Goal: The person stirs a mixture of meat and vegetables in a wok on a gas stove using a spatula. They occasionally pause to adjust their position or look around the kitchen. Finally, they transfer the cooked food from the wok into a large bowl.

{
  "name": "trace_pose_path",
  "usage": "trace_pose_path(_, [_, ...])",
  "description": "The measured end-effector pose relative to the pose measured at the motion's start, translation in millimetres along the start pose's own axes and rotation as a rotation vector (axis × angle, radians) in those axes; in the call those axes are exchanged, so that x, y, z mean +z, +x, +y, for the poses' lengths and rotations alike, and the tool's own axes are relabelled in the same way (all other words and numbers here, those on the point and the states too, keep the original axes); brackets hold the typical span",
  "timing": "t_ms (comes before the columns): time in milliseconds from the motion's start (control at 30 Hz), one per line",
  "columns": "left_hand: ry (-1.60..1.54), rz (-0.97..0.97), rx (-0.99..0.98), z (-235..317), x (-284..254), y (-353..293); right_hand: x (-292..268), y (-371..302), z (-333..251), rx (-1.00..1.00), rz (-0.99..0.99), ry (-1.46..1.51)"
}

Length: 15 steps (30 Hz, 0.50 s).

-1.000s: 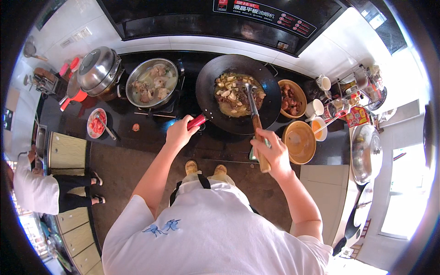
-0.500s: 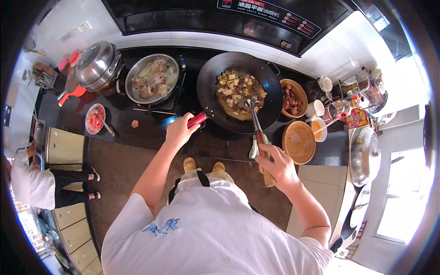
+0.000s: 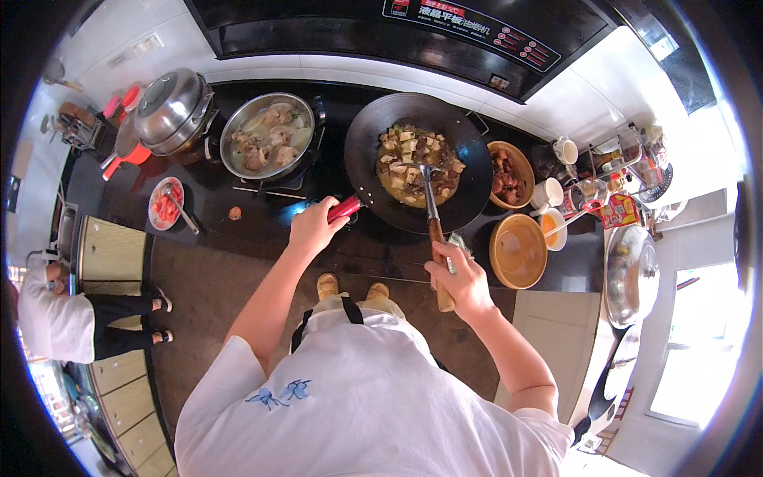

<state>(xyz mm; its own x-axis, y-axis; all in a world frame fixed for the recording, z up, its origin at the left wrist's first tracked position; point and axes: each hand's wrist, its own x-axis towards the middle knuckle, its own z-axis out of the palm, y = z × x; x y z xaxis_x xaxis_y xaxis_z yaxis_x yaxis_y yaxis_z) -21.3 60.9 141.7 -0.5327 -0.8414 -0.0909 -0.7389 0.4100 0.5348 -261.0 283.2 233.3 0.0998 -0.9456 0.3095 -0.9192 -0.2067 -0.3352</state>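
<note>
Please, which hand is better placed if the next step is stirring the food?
Probably the right hand: it holds the spatula, whose head reaches the food. The left hand grips the wok handle.

Steel pot (image 3: 262, 178): meat chunks (image 3: 278, 116) in pale broth (image 3: 256, 127) — a domed pot (image 3: 168, 99) to its left
Dish (image 3: 153, 211): red pieces (image 3: 164, 210), spoon (image 3: 189, 221)
Wooden bowls (image 3: 518, 256): two — the farther holds brown chunks (image 3: 503, 179)
Far left: co-worker (image 3: 60, 318) in white top
</note>
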Motion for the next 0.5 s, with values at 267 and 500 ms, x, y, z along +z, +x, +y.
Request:
trace_pose_path(267, [-0.003,-0.030,-0.007,6.8,-6.2,0.7,0.0,20.4,23.3,0.007,0.127,-0.114])
trace_pose_path(500, [-0.002,-0.039,-0.024,4.9,-4.8,0.1,-2.8,-23.3,19.6,0.050,-0.002,-0.027])
